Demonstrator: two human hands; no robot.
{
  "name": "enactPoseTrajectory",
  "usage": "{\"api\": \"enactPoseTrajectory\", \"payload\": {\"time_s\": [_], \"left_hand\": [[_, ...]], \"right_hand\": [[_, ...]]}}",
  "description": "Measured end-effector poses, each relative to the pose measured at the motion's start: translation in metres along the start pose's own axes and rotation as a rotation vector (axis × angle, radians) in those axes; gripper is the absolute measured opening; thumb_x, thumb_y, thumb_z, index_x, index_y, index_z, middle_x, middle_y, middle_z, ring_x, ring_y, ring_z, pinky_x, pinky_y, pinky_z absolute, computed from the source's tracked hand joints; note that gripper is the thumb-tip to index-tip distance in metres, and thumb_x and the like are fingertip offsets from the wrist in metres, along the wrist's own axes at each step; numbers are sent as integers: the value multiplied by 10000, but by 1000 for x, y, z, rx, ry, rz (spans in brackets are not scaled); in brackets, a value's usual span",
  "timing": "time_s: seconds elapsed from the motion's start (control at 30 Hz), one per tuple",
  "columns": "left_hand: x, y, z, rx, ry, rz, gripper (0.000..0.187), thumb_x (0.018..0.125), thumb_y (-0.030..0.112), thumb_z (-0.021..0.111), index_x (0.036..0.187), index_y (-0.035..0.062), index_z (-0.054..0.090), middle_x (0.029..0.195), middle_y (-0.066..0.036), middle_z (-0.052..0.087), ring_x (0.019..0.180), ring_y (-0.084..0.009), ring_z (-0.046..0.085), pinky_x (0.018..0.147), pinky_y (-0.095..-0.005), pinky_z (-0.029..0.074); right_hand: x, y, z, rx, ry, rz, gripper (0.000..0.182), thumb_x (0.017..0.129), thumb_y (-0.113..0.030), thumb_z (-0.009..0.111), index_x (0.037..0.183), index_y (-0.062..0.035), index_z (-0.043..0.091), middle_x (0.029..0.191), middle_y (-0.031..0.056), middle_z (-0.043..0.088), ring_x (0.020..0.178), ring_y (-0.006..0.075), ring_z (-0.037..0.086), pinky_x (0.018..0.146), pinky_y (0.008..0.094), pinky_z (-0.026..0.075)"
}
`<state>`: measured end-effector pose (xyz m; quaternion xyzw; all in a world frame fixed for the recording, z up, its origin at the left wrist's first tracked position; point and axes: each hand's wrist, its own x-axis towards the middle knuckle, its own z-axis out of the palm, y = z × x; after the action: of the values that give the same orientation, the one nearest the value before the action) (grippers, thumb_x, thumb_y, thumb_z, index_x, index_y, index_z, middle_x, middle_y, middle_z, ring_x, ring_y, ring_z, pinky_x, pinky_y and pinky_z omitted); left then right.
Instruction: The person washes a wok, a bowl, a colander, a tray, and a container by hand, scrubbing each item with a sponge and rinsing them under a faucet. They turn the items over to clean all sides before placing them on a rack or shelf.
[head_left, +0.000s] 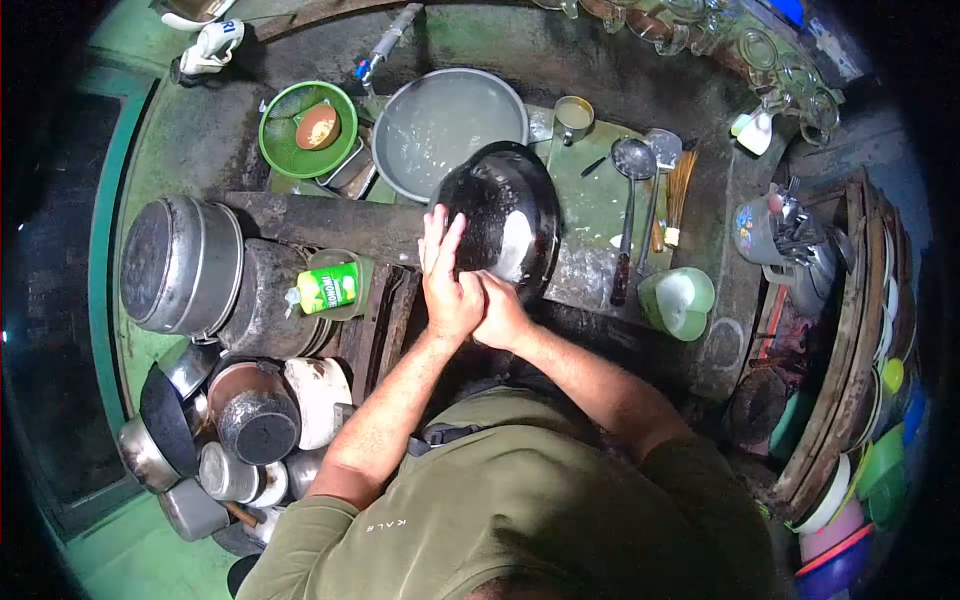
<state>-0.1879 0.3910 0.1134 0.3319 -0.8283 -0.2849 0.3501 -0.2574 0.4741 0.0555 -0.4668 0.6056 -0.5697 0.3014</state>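
1. Basin [508, 97]: grey, round, widest vessel on the work surface; cloudy liquid inside, under the tap [387, 42].
2. Wok [510, 225]: black, wet, glossy, with a white patch of glare. Sits in front of the person, overlapping the basin's near right rim in this view. Appears as a tall oval: long axis runs from the hands away toward the back wall, top leaning slightly right. Cannot tell whether the visible face is the inside or the outside, nor what bears its weight.
3. Metal pot [190, 265]: left side, next to other stacked cookware.
4. Basket [277, 143]: green, left of the basin; a brown bowl [318, 127] lies in it.
5. Left hand [448, 275]: fingers extended, pointing away from the body, along the wok's left edge and roughly parallel to its long axis. Hand is spread flat; no held object visible.
6. Right hand [503, 315]: at the wok's near end, against the left hand. Fingers largely hidden; cannot tell whether it grips the wok.
7. Ladle [627, 205]: right of the wok, bowl end away from the person, handle toward the person.
8. Green bowl [700, 300]: near right, whitish contents.
9. Bottle [330, 288]: yellow-green, left of the hands, neck pointing left.
10. Mug [573, 121]: beyond the wok, right of the basin, pale liquid inside.
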Motion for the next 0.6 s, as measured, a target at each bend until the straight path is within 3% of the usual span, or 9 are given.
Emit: {"api": "enactPoseTrajectory", "payload": {"time_s": [0.07, 0.13, 0.2, 0.23, 0.33, 0.4, 0.47, 0.53, 0.6], "left_hand": [[7, 6, -4, -40, -88, 24, 714, 672, -83, 401, 1366, 66, 482, 1485, -200, 365, 1423, -405, 231, 1138, -581, 126], [13, 5, 1, -100, -55, 14, 692, 661, -90, 388, 1318, 72, 535, 1456, -183, 419, 1418, -405, 248, 1141, -571, 124], [10, 8, 6, -145, -26, -42, 693, 660, -89, 386, 1320, 68, 530, 1446, -185, 433, 1419, -404, 248, 1139, -571, 128], [15, 6, 9, -215, 3, 6, 689, 663, -88, 386, 1318, 68, 530, 1438, -177, 447, 1421, -397, 248, 1142, -569, 120], [22, 9, 12, -138, -22, -34, 692, 660, -91, 383, 1317, 74, 528, 1428, -177, 460, 1417, -397, 257, 1149, -558, 118], [30, 12, 9, -131, -23, -77, 718, 630, -139, 355, 1308, 23, 525, 1408, -201, 471, 1424, -357, 259, 1168, -464, 150], [33, 2, 9, -205, -1, -103, 735, 610, -152, 346, 1303, 16, 524, 1413, -206, 465, 1434, -349, 234, 1171, -428, 150], [32, -1, 6, -217, -33, -111, 738, 604, -156, 345, 1299, 14, 528, 1417, -206, 461, 1435, -352, 225, 1171, -413, 147], [34, -6, 11, -259, 9, -136, 727, 615, -148, 360, 1289, 53, 544, 1418, -190, 467, 1432, -373, 224, 1168, -459, 118]], "right_hand": [[4, 35, -23, -79, -394, -134, 564, 567, -157, 745, 1094, -39, 582, 1082, 217, 591, 1023, 401, 577, 895, 467, 468], [11, 52, -79, -823, -452, -304, 577, 551, -204, 760, 1085, -49, 607, 1152, 228, 560, 1128, 377, 523, 990, 480, 403], [18, 45, -87, -957, -501, -217, 610, 529, -223, 773, 1092, -45, 619, 1216, 252, 523, 1220, 358, 460, 1065, 480, 329], [25, 23, -76, -861, -641, 6, 607, 540, -194, 767, 1100, -19, 611, 1195, 282, 528, 1193, 383, 487, 1040, 471, 369], [7, 4, -17, -11, -143, -24, 533, 641, -142, 714, 1132, 4, 566, 1123, 251, 564, 1050, 432, 549, 943, 468, 451], [6, -2, -9, 19, 44, -85, 519, 674, -142, 690, 1160, -26, 551, 1115, 239, 565, 1040, 437, 553, 922, 473, 458], [-12, 36, -36, -342, -321, 104, 423, 671, -121, 680, 1087, -78, 613, 1168, 225, 544, 1095, 393, 537, 961, 469, 432], [-8, 57, -77, -712, -234, -153, 409, 643, -127, 696, 1044, -76, 634, 1192, 202, 536, 1154, 365, 502, 1000, 471, 402], [-8, 58, -73, -701, -227, -149, 420, 633, -119, 699, 1046, -80, 635, 1200, 196, 534, 1172, 375, 484, 1012, 476, 391]]}}
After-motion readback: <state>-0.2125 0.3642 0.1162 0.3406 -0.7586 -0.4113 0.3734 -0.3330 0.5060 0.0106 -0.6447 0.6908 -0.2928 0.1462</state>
